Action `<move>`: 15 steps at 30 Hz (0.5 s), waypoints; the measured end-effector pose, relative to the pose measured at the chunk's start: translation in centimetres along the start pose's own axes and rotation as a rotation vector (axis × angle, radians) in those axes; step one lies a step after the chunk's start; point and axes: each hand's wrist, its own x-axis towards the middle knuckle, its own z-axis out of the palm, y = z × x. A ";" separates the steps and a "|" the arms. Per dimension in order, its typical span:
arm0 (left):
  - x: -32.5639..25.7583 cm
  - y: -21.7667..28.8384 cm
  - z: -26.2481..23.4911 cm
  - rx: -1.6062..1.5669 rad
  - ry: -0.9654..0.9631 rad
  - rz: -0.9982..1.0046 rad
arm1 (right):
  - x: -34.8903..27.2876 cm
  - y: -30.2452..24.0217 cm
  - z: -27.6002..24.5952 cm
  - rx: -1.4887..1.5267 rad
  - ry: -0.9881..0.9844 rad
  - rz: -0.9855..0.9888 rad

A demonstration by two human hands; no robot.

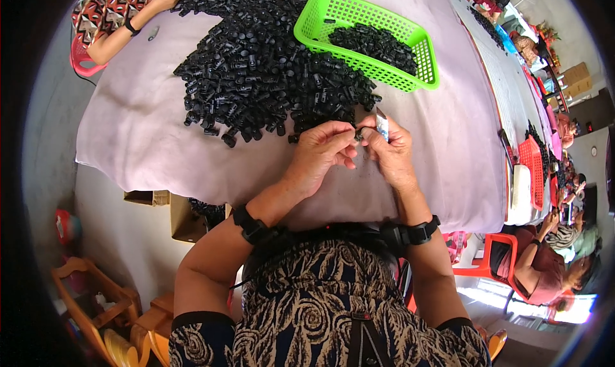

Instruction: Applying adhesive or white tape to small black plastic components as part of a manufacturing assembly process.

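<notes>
the left hand (325, 148) closes thumb and fingers in a narrow pinch at a small black part (358, 136), which lies between the two hands, just beyond the near edge of the cloth. the right hand (392, 152) is curled around a knife (382, 125), blade tip pointing away from the body; whether its thumb touches the part cannot be told. beyond the hands spreads a pile (256, 79) of black parts; to its right, a green basket (430, 77) holds more.
</notes>
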 end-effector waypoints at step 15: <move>-0.3 0.0 0.1 0.057 -0.022 -0.016 | 4.4 -1.6 -2.8 -0.450 0.196 -0.159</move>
